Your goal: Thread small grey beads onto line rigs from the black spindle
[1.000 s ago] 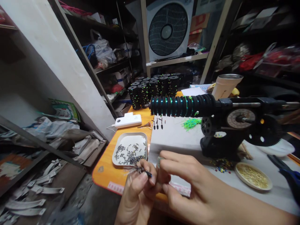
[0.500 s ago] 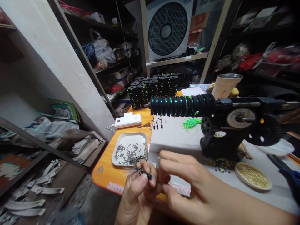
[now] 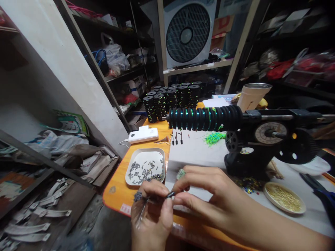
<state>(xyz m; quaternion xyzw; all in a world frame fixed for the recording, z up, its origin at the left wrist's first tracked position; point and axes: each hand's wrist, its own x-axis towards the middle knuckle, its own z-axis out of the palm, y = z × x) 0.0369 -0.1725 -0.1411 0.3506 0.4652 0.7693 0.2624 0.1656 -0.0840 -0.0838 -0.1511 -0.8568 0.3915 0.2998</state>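
My left hand (image 3: pixel 154 216) pinches a small black rod-like piece (image 3: pixel 170 195) between thumb and bent fingers. Fine clear strands (image 3: pixel 140 213) hang from this hand, and a cluster of small grey bits (image 3: pixel 137 196) shows beside its knuckles. Thumb and index finger of my right hand (image 3: pixel 209 193) close on the other end of the black piece. A pale green, translucent bit (image 3: pixel 180 174) sits by the right index knuckle; its kind is unclear. Just beyond my left hand stands a white tray (image 3: pixel 128 176) with many small grey and brownish pieces.
A black winding machine (image 3: pixel 243 160) carries ribbed black spools (image 3: pixel 204 118) across the table. Behind are stacked spools (image 3: pixel 171 97) and a box fan (image 3: pixel 187 35). A white power bank (image 3: pixel 143 135), green strands (image 3: pixel 214 138), a dish of gold pieces (image 3: pixel 284 198) and scissors (image 3: pixel 320 190) lie around.
My left hand has turned, so the strands hang downward instead of pointing left. My right fingertips have come onto the end of the black piece. The grey cluster now shows by the left knuckles.
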